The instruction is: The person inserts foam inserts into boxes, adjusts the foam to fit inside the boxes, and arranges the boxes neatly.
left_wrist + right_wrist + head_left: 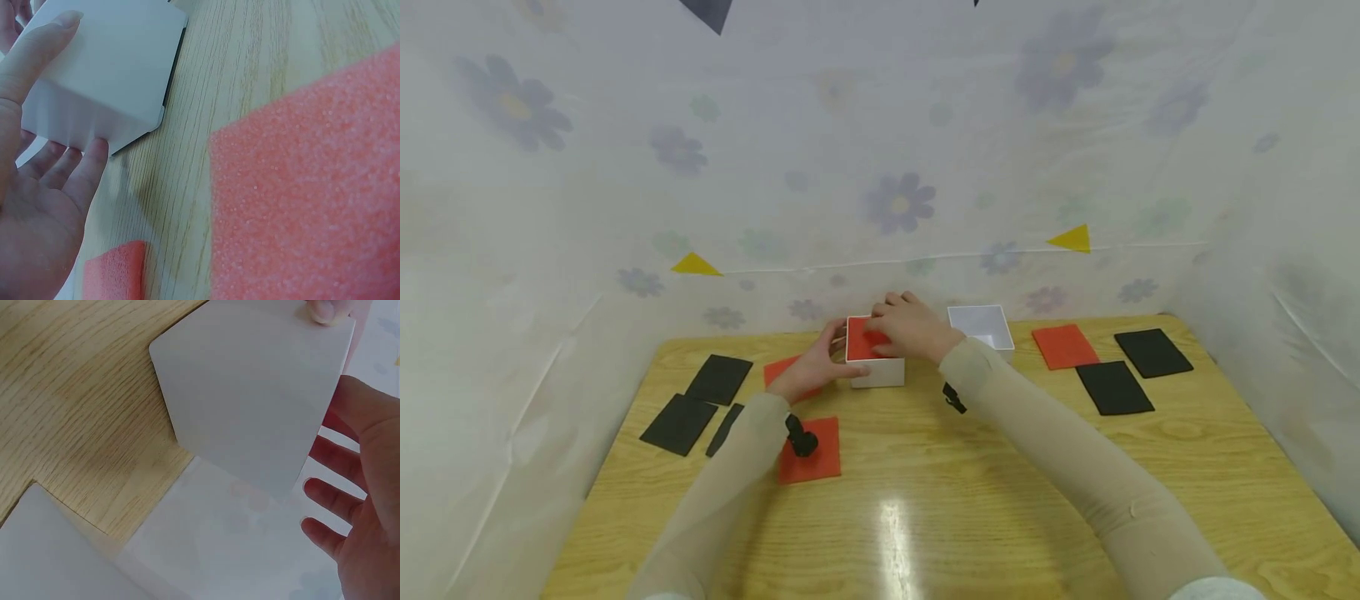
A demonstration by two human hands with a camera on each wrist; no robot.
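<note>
The wooden table (970,492) spreads out in front of me, backed by a flowered sheet (880,167) hung as a wall. Near its far edge stands a white box (880,371), with a second white box (981,327) just beside it toward my right hand side. My right hand (910,327) lies over the top of the nearer box, fingers fairly straight, pressing on a red foam square (859,340) that sits in its opening. My left hand (815,367) holds the box's left side, thumb laid along the front wall and fingers spread against the side, steadying rather than clenching. More red foam squares lie on the table: one (811,454) under my left forearm, one (1063,346) off to the right. Black foam squares sit in a cluster at the left (700,400) and a pair at the right (1131,371).
</note>
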